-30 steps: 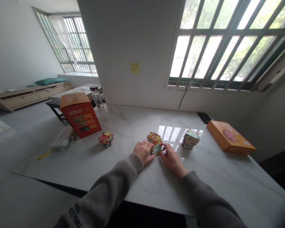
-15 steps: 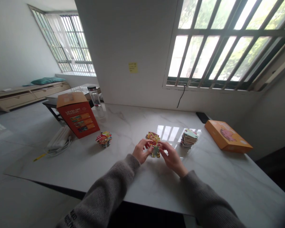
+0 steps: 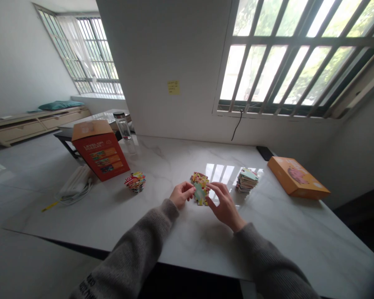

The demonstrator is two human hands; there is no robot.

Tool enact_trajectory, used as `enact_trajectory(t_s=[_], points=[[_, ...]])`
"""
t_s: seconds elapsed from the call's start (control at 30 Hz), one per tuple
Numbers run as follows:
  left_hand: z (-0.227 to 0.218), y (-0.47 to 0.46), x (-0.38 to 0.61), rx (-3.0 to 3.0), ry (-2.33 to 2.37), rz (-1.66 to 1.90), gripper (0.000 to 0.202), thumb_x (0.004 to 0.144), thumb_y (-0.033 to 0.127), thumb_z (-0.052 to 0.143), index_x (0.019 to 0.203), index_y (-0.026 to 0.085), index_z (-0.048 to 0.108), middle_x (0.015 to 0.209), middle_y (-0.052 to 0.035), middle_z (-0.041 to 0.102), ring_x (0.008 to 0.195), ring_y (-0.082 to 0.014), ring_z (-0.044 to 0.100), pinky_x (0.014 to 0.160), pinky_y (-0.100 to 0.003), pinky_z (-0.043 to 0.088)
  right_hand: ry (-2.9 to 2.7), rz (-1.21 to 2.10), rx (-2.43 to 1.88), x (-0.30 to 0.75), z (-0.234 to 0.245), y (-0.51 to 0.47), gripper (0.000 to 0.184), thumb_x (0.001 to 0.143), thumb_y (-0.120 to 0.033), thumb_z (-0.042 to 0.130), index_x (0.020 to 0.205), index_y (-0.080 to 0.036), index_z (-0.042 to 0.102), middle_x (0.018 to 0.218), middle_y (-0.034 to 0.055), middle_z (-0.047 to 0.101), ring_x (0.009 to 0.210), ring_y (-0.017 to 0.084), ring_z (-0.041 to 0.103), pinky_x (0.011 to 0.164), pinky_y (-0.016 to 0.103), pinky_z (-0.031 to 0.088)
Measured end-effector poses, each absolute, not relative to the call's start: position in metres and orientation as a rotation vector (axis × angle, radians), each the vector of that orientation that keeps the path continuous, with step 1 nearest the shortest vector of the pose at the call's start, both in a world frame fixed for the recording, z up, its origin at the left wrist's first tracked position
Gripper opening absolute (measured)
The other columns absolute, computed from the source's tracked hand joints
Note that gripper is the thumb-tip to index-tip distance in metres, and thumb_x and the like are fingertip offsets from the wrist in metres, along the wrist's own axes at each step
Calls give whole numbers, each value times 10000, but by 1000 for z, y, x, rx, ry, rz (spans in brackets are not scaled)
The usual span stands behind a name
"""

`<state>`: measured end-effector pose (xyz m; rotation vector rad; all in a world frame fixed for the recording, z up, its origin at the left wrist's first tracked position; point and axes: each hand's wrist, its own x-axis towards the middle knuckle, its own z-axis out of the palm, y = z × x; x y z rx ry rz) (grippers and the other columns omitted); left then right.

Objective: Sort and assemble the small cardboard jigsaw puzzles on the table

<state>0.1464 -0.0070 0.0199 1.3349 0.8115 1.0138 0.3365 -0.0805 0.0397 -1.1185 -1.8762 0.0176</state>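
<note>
My left hand point(image 3: 181, 195) pinches a pale green puzzle piece point(image 3: 200, 192) between thumb and fingers. Under that piece lies a small patch of red and yellow puzzle pieces point(image 3: 202, 179) on the marble-patterned table. My right hand point(image 3: 225, 207) is held with thumb and fingers apart at the patch's right side; its fingertips are close to the pieces, and whether they touch I cannot tell. A stack of puzzle pieces point(image 3: 247, 181) with a pale green one on top stands right of my right hand. Left of my left hand is another pile of colourful puzzle pieces point(image 3: 135, 182).
A red puzzle box point(image 3: 104, 155) stands at the left, with a glass bottle point(image 3: 122, 125) behind it and a white power strip with cable point(image 3: 75, 185) beside it. An orange box point(image 3: 299, 177) and a black phone point(image 3: 264, 153) lie at the right. The table's front edge runs below my forearms.
My left hand has drawn slightly left with the pale green piece, which has shifted left and tilted. My right hand's fingers have spread and come off the piece.
</note>
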Motion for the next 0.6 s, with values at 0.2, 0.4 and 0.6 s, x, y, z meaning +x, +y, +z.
enact_trajectory(t_s=[0.2, 0.4, 0.6], points=[[18, -12, 153, 1084, 768, 1066, 424, 610, 444, 840, 732, 163, 546, 503, 54, 547, 441, -78, 469, 445, -210, 349, -1978, -80, -1144, 335, 39, -79, 400, 913, -234, 617, 1306, -270, 549, 1204, 113, 592, 1111, 279, 554, 937, 483, 521], [18, -18, 156, 953, 738, 1033, 432, 578, 426, 861, 689, 158, 540, 463, 57, 533, 405, -59, 429, 439, -199, 303, -1999, -94, -1139, 336, 43, -81, 360, 914, -232, 607, 1271, -272, 579, 1215, 110, 618, 1109, 286, 564, 941, 502, 504], [20, -23, 157, 910, 677, 1001, 455, 554, 431, 887, 684, 149, 555, 477, 49, 547, 413, -70, 464, 455, -211, 363, -2037, -72, -1106, 338, 48, -83, 385, 918, -178, 571, 1294, -258, 546, 1198, 101, 635, 1118, 279, 557, 951, 486, 492]])
